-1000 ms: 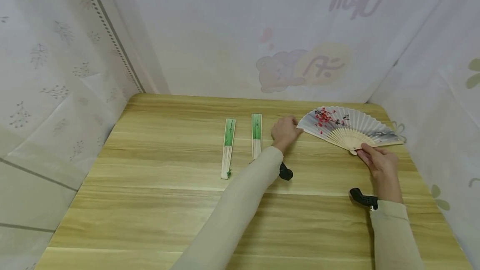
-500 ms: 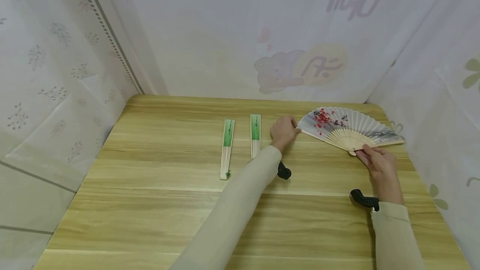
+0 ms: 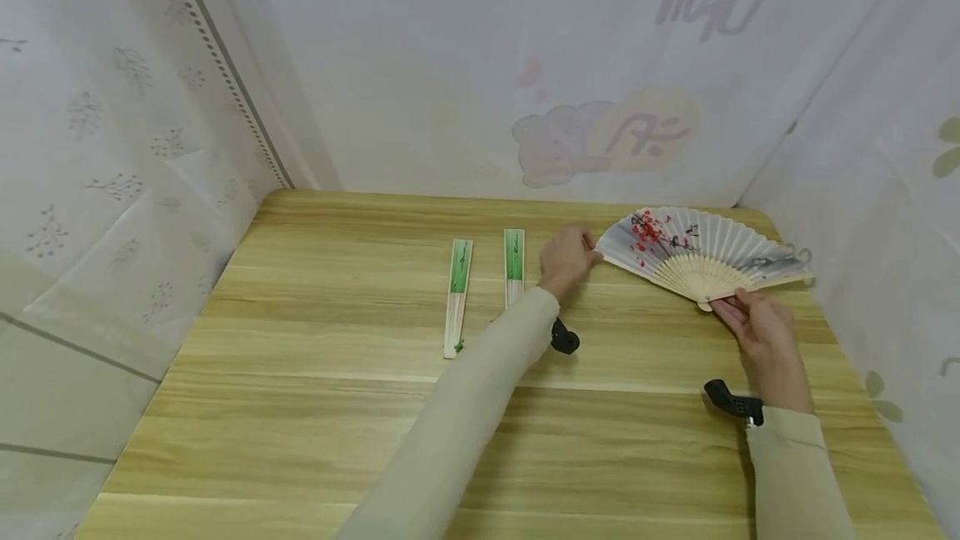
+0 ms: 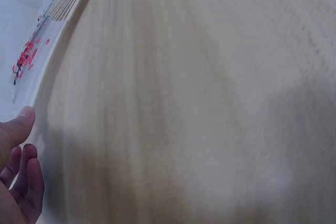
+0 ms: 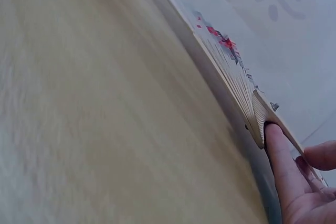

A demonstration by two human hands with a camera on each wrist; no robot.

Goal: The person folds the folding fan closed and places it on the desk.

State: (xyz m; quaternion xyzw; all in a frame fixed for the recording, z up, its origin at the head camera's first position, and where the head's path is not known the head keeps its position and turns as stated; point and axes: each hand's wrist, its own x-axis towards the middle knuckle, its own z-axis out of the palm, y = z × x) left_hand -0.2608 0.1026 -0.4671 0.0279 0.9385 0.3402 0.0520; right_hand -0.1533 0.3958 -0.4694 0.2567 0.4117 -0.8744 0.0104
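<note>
A folding fan [image 3: 693, 252], pale with red blossoms and dark branches, is spread open at the right back of the table. My left hand [image 3: 568, 261] pinches its left outer edge between thumb and fingers. With thumb and fingers, my right hand [image 3: 761, 332] grips the right guard stick close to the pivot. In the right wrist view the fan's ribs [image 5: 236, 82] are seen edge-on, with the right hand [image 5: 294, 177] at the near guard. Two folded green fans lie left of my left hand: one fan [image 3: 458, 298] fully visible, the other fan [image 3: 514, 265] partly hidden by the sleeve.
The wooden table [image 3: 300, 357] meets a pale printed curtain [image 3: 420, 73] at its back edge. Cloth hangs along both sides too. A black wrist-camera mount [image 3: 731, 402] sits at the right wrist, another mount [image 3: 565, 337] at the left.
The open fan's right end has tilted up slightly, with my right hand shifting a little to the right. My left hand keeps its pinch in nearly the same place.
</note>
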